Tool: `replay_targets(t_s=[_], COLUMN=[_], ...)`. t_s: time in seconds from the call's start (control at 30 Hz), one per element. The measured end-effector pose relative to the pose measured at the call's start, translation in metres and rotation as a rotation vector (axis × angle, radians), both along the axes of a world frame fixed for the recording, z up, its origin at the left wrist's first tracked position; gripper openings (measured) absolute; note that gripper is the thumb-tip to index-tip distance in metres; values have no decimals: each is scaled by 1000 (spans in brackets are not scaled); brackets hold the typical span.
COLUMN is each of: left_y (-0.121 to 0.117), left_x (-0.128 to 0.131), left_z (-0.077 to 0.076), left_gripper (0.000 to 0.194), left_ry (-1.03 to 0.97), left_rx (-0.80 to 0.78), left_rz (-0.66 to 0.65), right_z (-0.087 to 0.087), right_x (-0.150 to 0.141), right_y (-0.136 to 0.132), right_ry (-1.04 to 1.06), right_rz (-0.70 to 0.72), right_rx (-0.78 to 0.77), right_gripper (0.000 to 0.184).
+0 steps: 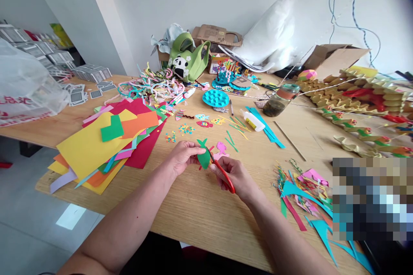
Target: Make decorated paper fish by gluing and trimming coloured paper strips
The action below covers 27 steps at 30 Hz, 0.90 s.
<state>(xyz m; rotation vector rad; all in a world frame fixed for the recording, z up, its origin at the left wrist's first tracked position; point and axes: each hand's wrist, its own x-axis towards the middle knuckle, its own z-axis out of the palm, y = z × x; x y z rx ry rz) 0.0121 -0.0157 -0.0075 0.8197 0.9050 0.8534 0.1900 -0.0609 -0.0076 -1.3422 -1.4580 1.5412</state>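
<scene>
Between thumb and fingers, my left hand (pixel 186 157) pinches a green paper fish cutout (pixel 204 157), tail up. My right hand (pixel 234 175) grips red-handled scissors (pixel 228 176), whose blades meet the right edge of the green fish. Just behind the hands lies a pink paper fish (pixel 221 149), partly covered. Farther back on the wooden table (pixel 193 206) are several small decorated paper fish, among them a red one (pixel 204 124) and a yellow one (pixel 218 121). Small coloured paper dots (pixel 186 129) and thin green strips (pixel 231 138) lie nearby.
Stacked coloured paper (pixel 87 146) covers the left side. Paper scraps (pixel 306 193) lie at the right, near a pixelated area. Behind stand a glue bottle (pixel 253 120), a glass jar (pixel 280 101), a blue plate (pixel 215 98), a green panda bag (pixel 185 58) and egg cartons (pixel 355 99).
</scene>
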Motion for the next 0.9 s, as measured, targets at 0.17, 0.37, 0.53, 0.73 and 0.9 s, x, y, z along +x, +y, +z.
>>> replay_targets(t_s=[0.17, 0.37, 0.53, 0.73, 0.9], left_y=[0, -1, -1, 0, 0], left_x=[0, 1, 1, 1, 1], left_z=[1, 2, 2, 0, 1], left_gripper=[24, 24, 24, 25, 27], left_ry=[0, 15, 17, 12, 37], left_rx=[-1, -2, -10, -13, -9], left_rz=[5, -2, -4, 1, 1], right_z=[0, 1, 2, 2, 1], right_x=[0, -1, -1, -1, 1], right_y=[-1, -1, -1, -1, 0], right_ry=[12, 1, 2, -4, -5], right_rz=[-11, -13, -16, -11, -3], right_rx=[-12, 4, 5, -5, -4], right_gripper=[43, 44, 45, 45, 44])
